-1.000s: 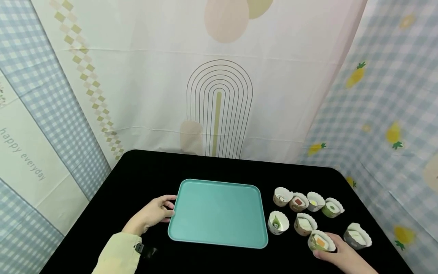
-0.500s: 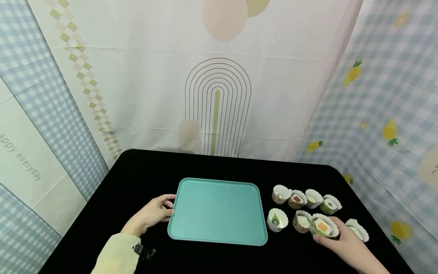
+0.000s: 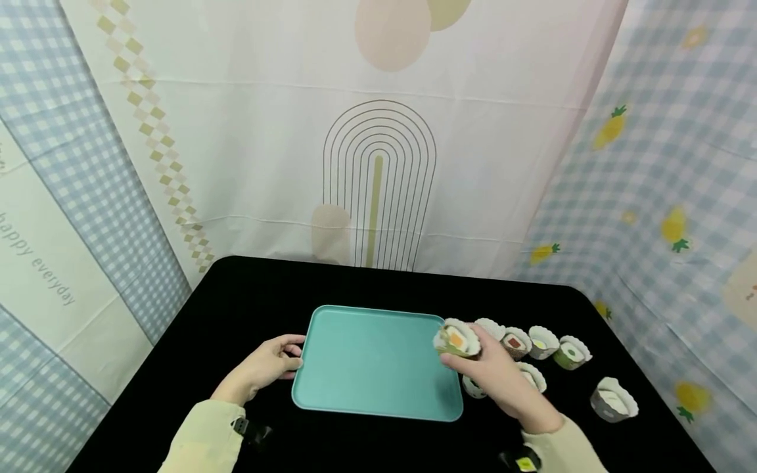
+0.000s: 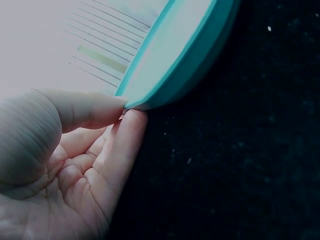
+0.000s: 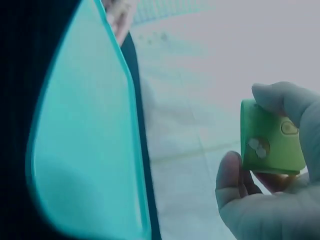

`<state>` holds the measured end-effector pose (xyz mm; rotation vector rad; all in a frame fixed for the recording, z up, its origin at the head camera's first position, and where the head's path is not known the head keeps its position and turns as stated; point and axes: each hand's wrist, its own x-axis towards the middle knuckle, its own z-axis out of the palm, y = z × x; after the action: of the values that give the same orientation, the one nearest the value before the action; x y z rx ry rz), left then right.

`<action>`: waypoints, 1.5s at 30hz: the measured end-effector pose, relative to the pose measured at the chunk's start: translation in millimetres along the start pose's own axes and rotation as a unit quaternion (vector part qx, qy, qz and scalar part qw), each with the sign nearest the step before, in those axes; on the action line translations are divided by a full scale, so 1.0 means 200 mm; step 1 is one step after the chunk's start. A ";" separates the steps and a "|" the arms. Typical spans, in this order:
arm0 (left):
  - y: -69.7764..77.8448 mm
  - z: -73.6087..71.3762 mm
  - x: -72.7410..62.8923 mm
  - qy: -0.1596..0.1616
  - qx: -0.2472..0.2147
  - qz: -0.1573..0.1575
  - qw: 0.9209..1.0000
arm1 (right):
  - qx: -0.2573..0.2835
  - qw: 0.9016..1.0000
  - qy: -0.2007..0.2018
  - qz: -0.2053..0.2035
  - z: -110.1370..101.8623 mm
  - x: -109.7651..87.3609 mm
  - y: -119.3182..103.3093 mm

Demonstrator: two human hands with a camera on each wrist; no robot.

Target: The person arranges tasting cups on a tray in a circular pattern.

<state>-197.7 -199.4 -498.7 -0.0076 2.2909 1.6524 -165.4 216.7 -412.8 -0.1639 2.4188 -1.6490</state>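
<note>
A turquoise tray (image 3: 378, 364) lies on the black table. My left hand (image 3: 266, 364) pinches the tray's left rim; the left wrist view shows the thumb and a finger meeting at the rim (image 4: 137, 104). My right hand (image 3: 503, 371) grips a green-patterned paper baking cup (image 3: 442, 345) between thumb and fingers, held over the tray's right edge. Inside that cup is a white piece with an orange square on top. In the right wrist view the cup's green side (image 5: 270, 142) shows, with the thumb on one side and fingers on the other.
Right of the tray stand several more paper cups with fillings, among them one with a red square (image 3: 516, 343) and a green one (image 3: 572, 353). My right hand partly covers some. A grey cup (image 3: 614, 399) stands apart at the right. Printed curtains surround the table.
My right hand has lifted the orange-topped cup out of the right-hand group and carried it leftward to the tray's right edge. The left hand stays at the tray's rim.
</note>
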 end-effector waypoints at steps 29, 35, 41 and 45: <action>0.02 0.00 0.05 -0.004 0.003 -0.003 1.000 | -0.051 0.997 0.056 0.026 0.56 0.59 0.07; 0.02 0.00 0.05 0.002 0.001 0.003 1.000 | -0.058 0.996 0.058 0.030 0.55 0.64 0.08; 0.00 0.01 0.04 -0.006 -0.008 -0.002 1.000 | -0.080 0.993 0.062 0.066 0.55 0.66 0.09; -0.01 0.01 0.02 0.004 -0.008 -0.010 1.000 | -0.092 0.991 0.056 0.075 0.57 0.65 0.11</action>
<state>-200.8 -196.8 -502.7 -0.0393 2.2758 1.6642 -265.5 94.2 -487.5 0.0833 2.5954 -1.4056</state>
